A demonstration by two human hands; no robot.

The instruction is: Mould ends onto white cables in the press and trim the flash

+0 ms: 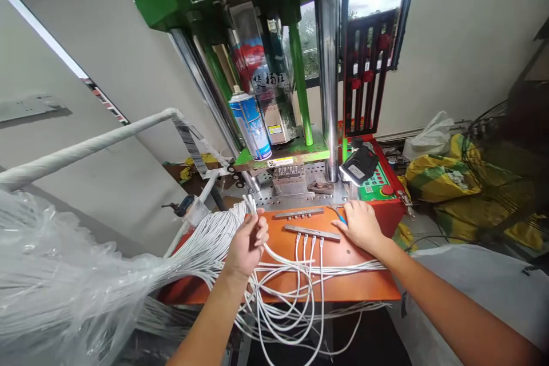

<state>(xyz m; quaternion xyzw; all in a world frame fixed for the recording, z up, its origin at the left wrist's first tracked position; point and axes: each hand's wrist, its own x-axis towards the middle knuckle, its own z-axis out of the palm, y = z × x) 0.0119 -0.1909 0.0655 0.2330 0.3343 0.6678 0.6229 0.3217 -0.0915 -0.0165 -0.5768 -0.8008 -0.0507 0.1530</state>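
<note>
My left hand (247, 243) is closed around a few white cable ends (249, 203), which point up past the fingertips. To its left, a large bundle of white cables (214, 234) runs out of clear plastic. My right hand (360, 223) rests low at the right of the orange table, with thumb and fingers about a small blue-handled tool that looks like pliers (340, 216). Between the hands lies a metal mold bar (312, 233) with several white cables plugged into its near side. A second metal bar (299, 213) with small pieces along it lies behind.
A green press (283, 154) with steel columns stands behind the orange table (364, 280). A blue spray can (251, 123) sits on its plate. A control panel (377, 183) with a red button is at right. Loose cable loops (278, 309) hang over the front edge.
</note>
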